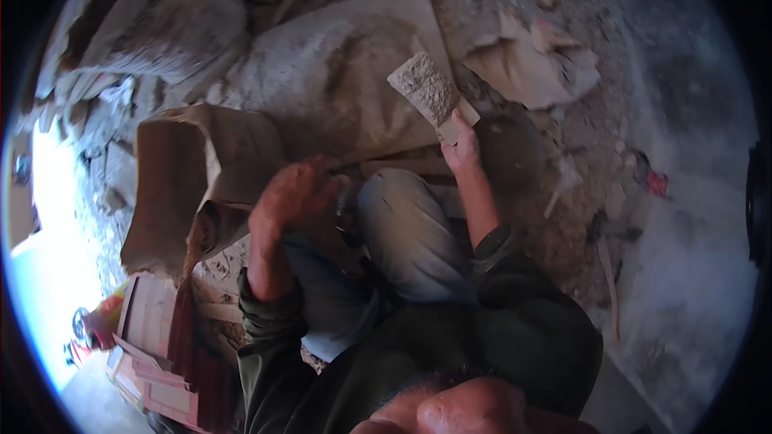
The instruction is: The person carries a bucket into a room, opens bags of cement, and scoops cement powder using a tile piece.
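In the head view, my right hand (pixel 461 143) grips the lower end of a flat, pale piece (pixel 468 115), thumb on top. A rough, grainy grey layer (pixel 426 87) covers the piece's upper part, which points up and left, above a dusty sheet. My left hand (pixel 299 193) is over my knee, right of an open brown sack, its fingers spread and slightly blurred, with nothing visible in them. The two hands are apart.
The brown sack (pixel 170 185) stands at the left, above stacked reddish boxes (pixel 153 317). A dusty sheet (pixel 322 72) lies ahead. Torn sacking (pixel 531 68) lies at the upper right, rubble around it. A thin strip (pixel 608 273) lies on the right, beside a grey surface (pixel 683 249).
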Demonstrator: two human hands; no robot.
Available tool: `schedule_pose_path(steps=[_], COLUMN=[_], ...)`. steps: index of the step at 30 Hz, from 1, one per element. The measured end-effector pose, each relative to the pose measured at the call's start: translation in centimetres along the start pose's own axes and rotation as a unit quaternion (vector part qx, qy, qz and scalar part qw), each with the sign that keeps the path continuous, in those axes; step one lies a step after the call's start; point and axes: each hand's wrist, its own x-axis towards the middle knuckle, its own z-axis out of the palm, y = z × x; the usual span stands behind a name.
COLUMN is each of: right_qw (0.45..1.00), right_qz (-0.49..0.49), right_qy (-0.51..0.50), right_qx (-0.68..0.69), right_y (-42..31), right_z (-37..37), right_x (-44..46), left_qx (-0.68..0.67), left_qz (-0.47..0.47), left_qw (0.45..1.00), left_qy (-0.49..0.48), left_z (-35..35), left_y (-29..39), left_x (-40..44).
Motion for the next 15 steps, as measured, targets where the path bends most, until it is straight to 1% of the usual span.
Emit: schedule_pose_path(steps=[1,2,4,6,8,9,10,11,12,13,14,15], right_qw=[0.997,0.998,0.993,0.985,0.965,0.964,0.946,0.925,0.924,0.901,0.876,0.877], right_qz=[-0.039,-0.050,-0.108,-0.140,-0.185,-0.188,-0.193,-0.198,-0.200,-0.196,-0.191,-0.190], right_qy=[-0.061,-0.040,0.032,0.058,0.132,0.138,0.199,0.258,0.261,0.307,0.349,0.348], right_qx=[0.009,0.006,-0.042,-0.082,-0.130,-0.131,-0.166,-0.198,-0.196,-0.234,-0.271,-0.271], right_y=[-1.3,-3.0,-6.7,-10.1,-12.5,-13.3,-14.0,-14.4,-14.5,-14.5,-14.6,-14.4], right_z=[-2.0,-4.0,-6.8,-9.9,-14.8,-16.8,-18.6,-19.7,-20.7,-21.7,-21.2,-20.7], right_x=[-0.4,-1.8,-4.8,-7.8,-9.6,-10.2,-10.7,-11.0,-11.1,-11.2,-11.3,-11.5], left_qx=[-0.007,-0.012,-0.022,-0.042,-0.031,-0.017,-0.020,0.006,0.032,0.033,0.027,0.022], left_qz=[0.019,0.018,0.026,0.016,0.015,0.009,0.013,0.056,0.099,0.101,0.102,0.100], left_qw=[1.000,1.000,0.999,0.998,0.999,0.999,0.999,0.997,0.993,0.993,0.993,0.993], left_qy=[-0.011,0.000,0.008,0.044,0.042,0.044,0.041,0.045,0.049,0.047,0.049,0.049], left_z=[0.4,0.9,1.6,1.3,0.9,0.8,0.7,0.5,0.4,0.4,0.4,0.4], left_y=[-0.6,-1.3,-1.6,-1.1,-0.6,-0.3,-0.2,-0.2,-0.2,-0.1,0.0,0.1], left_x=[0.5,0.9,1.8,2.1,2.2,2.4,2.5,2.6,2.7,2.8,3.1,3.2])
